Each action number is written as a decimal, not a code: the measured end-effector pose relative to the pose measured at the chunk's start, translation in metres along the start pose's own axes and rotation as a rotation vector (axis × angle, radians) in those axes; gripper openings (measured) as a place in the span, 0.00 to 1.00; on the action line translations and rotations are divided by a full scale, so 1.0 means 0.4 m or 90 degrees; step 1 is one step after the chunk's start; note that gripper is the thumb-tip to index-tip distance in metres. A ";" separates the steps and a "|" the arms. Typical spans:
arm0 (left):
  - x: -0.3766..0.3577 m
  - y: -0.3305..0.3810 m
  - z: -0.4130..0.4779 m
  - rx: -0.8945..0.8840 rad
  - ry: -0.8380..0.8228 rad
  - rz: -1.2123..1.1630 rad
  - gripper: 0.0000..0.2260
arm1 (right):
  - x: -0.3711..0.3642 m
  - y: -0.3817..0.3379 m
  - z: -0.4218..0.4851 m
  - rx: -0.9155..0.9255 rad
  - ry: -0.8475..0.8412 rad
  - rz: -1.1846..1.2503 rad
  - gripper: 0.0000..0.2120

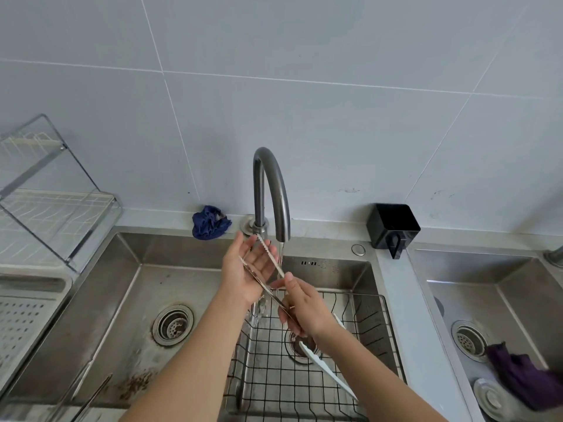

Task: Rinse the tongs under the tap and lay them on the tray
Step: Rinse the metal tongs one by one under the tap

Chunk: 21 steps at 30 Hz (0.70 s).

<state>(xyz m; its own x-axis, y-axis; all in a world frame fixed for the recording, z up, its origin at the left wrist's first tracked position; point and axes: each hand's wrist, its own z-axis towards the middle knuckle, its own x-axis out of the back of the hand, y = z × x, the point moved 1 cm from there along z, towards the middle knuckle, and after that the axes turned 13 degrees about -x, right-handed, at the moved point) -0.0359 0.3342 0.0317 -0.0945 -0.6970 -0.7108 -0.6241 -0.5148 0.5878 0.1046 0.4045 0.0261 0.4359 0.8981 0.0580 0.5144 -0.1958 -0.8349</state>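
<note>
Holding the tongs [270, 255] at centre frame, both hands work just under the spout of the tap [272, 184], where a thin stream of water [281, 254] runs down beside the toothed arm. The tongs are spread in a V, tips pointing up-left.

The left hand [246, 269] is palm up with its fingers straight and spread. The two arms of the tongs lie across its palm and fingers, and it does not grip them. The right hand [304, 309] is just below and right of it, fingers curled, pinching the tongs near where the arms meet.

Below the hands sits a black wire basket [350, 295] in the right part of the steel sink [106, 300], with a long white toothed utensil [323, 365] lying in it.

The tray [30, 318], pale and full of holes, is at the left edge, well apart from the tongs. A wire dish rack [45, 193] stands above it at upper left.

A blue cloth [210, 222] lies on the ledge left of the tap, and a black holder [393, 226] sits on the ledge to the right. A purple cloth [524, 376] lies in a second sink at lower right.
</note>
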 end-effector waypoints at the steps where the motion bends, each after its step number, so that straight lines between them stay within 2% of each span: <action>1: -0.005 -0.001 0.000 -0.004 -0.002 0.022 0.17 | 0.003 -0.007 0.006 -0.011 0.009 0.003 0.22; 5: -0.012 -0.019 -0.020 -0.025 0.015 0.204 0.23 | -0.006 -0.059 0.041 -0.022 -0.003 0.045 0.21; 8: 0.034 -0.002 -0.055 -0.099 -0.013 0.380 0.25 | -0.014 -0.093 0.061 -0.018 -0.034 0.077 0.18; 12: 0.190 -0.016 -0.122 -0.279 -0.084 0.875 0.15 | -0.013 -0.112 0.070 -0.013 -0.038 0.085 0.13; 15: 0.295 -0.065 -0.171 -0.385 -0.185 1.079 0.19 | -0.005 -0.090 0.063 0.007 -0.009 0.085 0.08; 17: 0.338 -0.099 -0.193 -0.402 -0.228 1.189 0.23 | 0.004 -0.065 0.052 0.029 0.011 0.061 0.04; 21: 0.383 -0.139 -0.219 -0.350 -0.271 1.322 0.32 | 0.030 0.007 0.013 0.069 0.074 -0.057 0.09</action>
<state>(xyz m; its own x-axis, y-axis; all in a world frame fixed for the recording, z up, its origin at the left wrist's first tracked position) 0.0524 0.2122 -0.0760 -0.3159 -0.2113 0.9250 0.7747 0.5053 0.3801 0.1074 0.4169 0.0216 0.4774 0.8573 0.1929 0.4752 -0.0672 -0.8773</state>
